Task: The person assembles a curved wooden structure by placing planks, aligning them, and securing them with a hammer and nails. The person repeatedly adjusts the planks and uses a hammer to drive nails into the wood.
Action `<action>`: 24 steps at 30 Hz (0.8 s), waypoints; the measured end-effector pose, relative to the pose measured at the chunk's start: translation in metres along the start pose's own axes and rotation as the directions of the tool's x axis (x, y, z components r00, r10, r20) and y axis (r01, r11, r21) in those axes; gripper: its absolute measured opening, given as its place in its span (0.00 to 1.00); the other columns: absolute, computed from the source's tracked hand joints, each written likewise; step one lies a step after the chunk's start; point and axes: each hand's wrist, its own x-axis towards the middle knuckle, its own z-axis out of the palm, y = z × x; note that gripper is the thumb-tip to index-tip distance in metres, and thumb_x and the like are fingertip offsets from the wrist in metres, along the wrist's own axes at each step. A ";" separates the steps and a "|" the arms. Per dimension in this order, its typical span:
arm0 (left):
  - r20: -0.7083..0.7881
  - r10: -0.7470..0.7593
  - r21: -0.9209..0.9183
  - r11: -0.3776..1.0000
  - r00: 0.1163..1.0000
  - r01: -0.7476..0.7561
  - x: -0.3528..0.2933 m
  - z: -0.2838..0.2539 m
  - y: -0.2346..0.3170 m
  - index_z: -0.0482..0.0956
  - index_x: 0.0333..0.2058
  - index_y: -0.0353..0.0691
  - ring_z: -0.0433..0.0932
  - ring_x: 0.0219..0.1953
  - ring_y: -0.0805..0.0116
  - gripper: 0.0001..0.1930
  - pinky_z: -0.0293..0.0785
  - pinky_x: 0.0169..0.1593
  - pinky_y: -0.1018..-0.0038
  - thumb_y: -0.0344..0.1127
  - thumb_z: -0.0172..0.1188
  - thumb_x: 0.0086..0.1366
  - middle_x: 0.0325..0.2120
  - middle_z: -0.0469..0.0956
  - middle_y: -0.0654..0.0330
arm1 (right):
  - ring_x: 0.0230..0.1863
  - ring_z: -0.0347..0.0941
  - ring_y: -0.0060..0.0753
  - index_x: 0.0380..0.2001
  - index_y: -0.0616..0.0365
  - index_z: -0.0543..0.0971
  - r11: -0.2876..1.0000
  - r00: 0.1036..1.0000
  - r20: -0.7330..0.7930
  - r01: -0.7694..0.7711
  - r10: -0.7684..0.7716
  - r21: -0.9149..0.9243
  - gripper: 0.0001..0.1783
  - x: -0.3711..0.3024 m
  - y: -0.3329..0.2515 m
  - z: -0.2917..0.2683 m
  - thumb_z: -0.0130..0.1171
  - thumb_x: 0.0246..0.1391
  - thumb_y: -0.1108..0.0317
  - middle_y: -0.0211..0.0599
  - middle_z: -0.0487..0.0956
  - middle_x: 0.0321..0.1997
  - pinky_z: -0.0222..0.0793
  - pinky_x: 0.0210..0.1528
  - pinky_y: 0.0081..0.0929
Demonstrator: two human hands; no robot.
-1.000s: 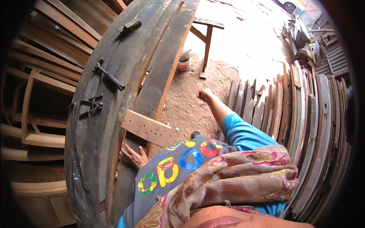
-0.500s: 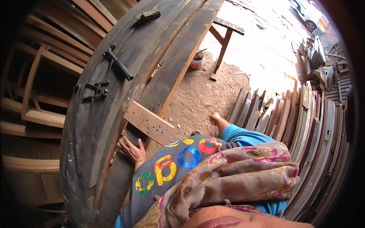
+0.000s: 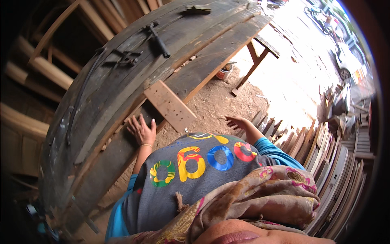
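My left hand (image 3: 140, 129) lies on the near plank of a long dark wooden workbench (image 3: 118, 95), fingers spread and nothing in them. Just beyond it a short pale board (image 3: 170, 105) with several small holes lies across the bench's near edge and juts out past it. My right hand (image 3: 239, 122) hangs in the air over the dirt floor, empty, its fingers stretched out. Farther along the bench lie a hammer (image 3: 158, 41) with a dark handle and a dark metal tool (image 3: 125, 58) that looks like pincers. A small wooden block (image 3: 197, 10) sits near the far end.
Upright planks (image 3: 329, 175) stand in a dense row on my right. A bucket (image 3: 224, 72) stands on the dirt floor beside a wooden trestle leg (image 3: 250, 73). Curved wooden frames (image 3: 50, 71) are stacked beyond the bench on the left. A white car (image 3: 345, 61) is outside.
My right hand has come further into sight, with its fingers now stretched out. My left hand stays on the bench. The view has turned, so the bench and tools appear shifted.
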 end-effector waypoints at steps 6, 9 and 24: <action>-0.067 0.005 -0.174 0.985 0.998 -0.017 -0.001 0.018 -0.013 0.65 0.59 0.40 0.43 0.68 0.37 0.35 0.39 0.66 0.39 0.56 0.56 0.59 0.62 0.54 0.41 | 0.51 0.74 0.41 0.63 0.57 0.62 0.895 0.843 0.344 0.306 -0.413 0.324 0.38 -0.035 -0.174 0.166 0.49 0.59 0.40 0.44 0.74 0.55 0.72 0.46 0.37; -0.156 0.044 -0.354 0.930 0.987 -0.098 -0.004 0.011 -0.014 0.65 0.58 0.43 0.46 0.67 0.37 0.33 0.43 0.66 0.41 0.51 0.61 0.57 0.63 0.54 0.44 | 0.42 0.76 0.35 0.56 0.58 0.67 0.836 0.886 0.115 0.373 -0.450 0.403 0.29 -0.048 -0.180 0.196 0.59 0.57 0.54 0.39 0.78 0.46 0.74 0.33 0.31; -0.379 -0.155 -0.574 0.812 0.912 -0.101 -0.129 -0.097 -0.163 0.73 0.49 0.38 0.56 0.63 0.42 0.20 0.58 0.61 0.49 0.36 0.63 0.58 0.56 0.63 0.48 | 0.52 0.66 0.42 0.58 0.58 0.67 0.487 0.547 -0.048 0.779 -0.836 0.395 0.30 -0.086 -0.424 0.245 0.49 0.61 0.48 0.45 0.72 0.54 0.63 0.42 0.37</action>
